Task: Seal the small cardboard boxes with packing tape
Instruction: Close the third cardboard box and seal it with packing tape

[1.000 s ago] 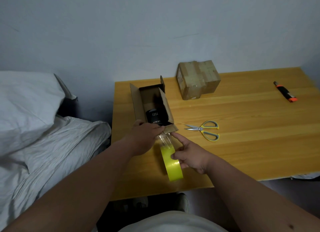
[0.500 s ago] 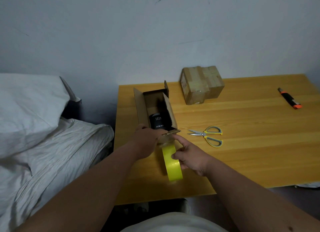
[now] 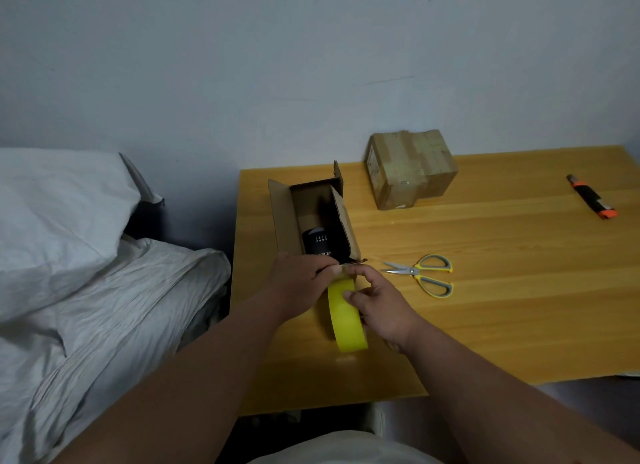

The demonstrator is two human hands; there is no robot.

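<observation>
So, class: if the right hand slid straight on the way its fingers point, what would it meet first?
Probably the near end flap of the open cardboard box, right ahead of the right hand holding the yellow tape roll; depth is uncertain.

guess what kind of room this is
Probably a bedroom used for packing: a bed with a white pillow sits right beside a wooden table against a plain wall.

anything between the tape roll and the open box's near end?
Nothing visible. The right hand grips the yellow tape roll right at the open box near edge, where the left hand rests. Scissors lie off to the right.
</observation>
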